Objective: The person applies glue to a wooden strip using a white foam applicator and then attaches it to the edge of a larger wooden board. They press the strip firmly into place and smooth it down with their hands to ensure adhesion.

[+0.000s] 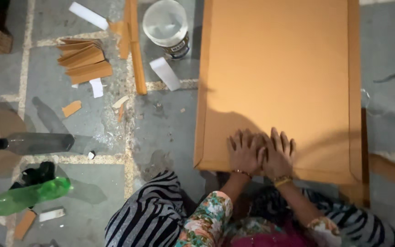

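A large tan cardboard sheet [280,64] with folded edge flaps lies on the floor in front of me. My left hand [244,152] and my right hand [279,153] lie flat side by side on its near part, fingers spread and pointing away, pressing down on the surface. Neither hand holds anything. Bangles sit on both wrists. My knees in striped trousers [152,215] are just below the sheet's near edge.
On the grey tiled floor to the left are a stack of cardboard pieces [84,60], long cardboard strips [136,50], a clear plastic tub [166,25], white paper strips [164,73], a dark glass bottle [26,143] and a green plastic bottle [24,196].
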